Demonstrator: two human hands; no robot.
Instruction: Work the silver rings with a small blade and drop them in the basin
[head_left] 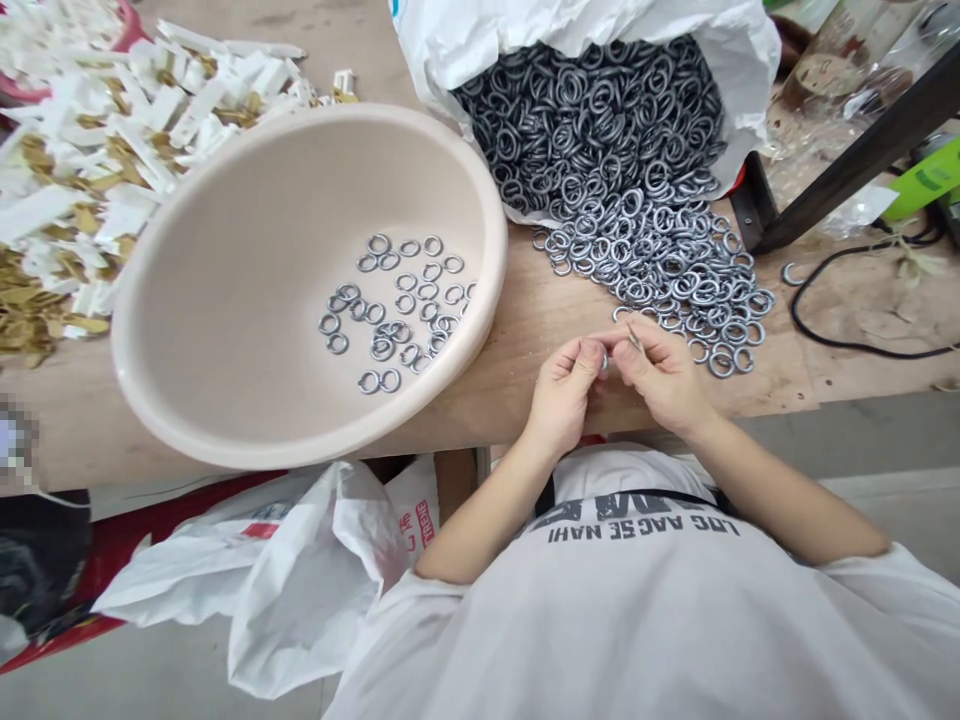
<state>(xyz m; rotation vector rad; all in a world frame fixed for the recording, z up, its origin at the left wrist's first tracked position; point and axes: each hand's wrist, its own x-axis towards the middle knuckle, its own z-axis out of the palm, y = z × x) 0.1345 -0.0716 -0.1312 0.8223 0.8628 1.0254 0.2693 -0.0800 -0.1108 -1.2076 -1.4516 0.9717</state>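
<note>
Just beyond the shirt front, my left hand [564, 392] pinches a grey metal ring [604, 360], partly hidden by the fingertips. Close beside it, my right hand [664, 378] is closed around a small thin pale object [636, 340], mostly covered by the fingers; its kind cannot be made out. Behind the hands, loose metal rings [667, 265] spill across the table from a white sack [525, 22] on its side. To the left stands a wide beige basin [225, 250], with several rings, some of them in pairs, on its floor.
White plastic pieces and brass-coloured parts [97, 170] are heaped at the far left of the wooden table [525, 310]. A dark metal bar [847, 160] slants up at the right, near a black cable [840, 340]. White plastic bags [300, 590] hang below the table edge.
</note>
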